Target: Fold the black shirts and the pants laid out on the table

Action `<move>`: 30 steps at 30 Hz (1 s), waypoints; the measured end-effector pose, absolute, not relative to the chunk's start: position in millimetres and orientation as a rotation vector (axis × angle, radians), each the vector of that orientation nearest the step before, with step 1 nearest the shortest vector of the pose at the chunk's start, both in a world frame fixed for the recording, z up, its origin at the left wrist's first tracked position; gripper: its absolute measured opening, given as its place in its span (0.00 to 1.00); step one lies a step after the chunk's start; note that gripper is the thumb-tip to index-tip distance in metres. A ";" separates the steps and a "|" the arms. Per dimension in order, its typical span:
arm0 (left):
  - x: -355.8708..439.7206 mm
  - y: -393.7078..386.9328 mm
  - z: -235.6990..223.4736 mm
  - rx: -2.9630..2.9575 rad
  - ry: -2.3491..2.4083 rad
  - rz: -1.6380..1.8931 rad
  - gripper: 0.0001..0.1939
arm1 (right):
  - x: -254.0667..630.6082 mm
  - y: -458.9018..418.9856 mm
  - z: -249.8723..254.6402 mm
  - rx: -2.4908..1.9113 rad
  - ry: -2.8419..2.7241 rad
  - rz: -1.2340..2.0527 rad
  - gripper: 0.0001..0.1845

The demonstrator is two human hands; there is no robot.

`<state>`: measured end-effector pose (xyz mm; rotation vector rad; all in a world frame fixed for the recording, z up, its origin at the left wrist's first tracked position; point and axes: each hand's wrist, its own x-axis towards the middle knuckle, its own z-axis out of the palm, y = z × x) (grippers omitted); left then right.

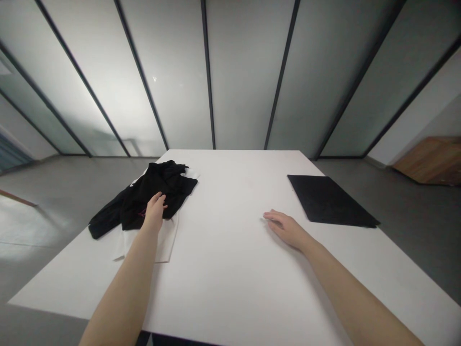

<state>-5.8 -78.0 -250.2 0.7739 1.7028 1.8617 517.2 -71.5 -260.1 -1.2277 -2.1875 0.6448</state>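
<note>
My left hand (154, 212) lies on a crumpled black garment (158, 190), its fingers curled at the cloth. I cannot tell whether they grip it. Beneath the black garment, a white cloth (167, 242) spreads toward me on the white table (223, 274). My right hand (284, 228) rests on the bare tabletop, holding nothing, with its fingertips pointing left. Just beyond it lies a flat black mat (331, 202).
Grey floor (61, 178) surrounds the table on both sides. Behind the far edge stands a frosted glass partition (245, 72) with dark frames. A wooden panel (430, 161) sits low on the floor at the far right.
</note>
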 end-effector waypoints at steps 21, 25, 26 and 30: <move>148.2 -150.9 -205.9 1.403 0.701 0.434 0.25 | 520.8 -62.4 -254.6 -1.335 -1.719 0.603 0.19; 159.2 -152.8 -201.4 1.656 0.863 0.515 0.19 | 520.7 -62.8 -254.2 -1.323 -1.718 0.611 0.19; 156.2 -149.0 -201.8 1.741 0.999 0.687 0.17 | 520.9 -62.7 -254.3 -1.314 -1.723 0.609 0.19; 128.2 -128.4 -212.2 2.054 1.781 1.142 0.19 | 521.6 -61.6 -255.5 -1.270 -1.749 0.605 0.17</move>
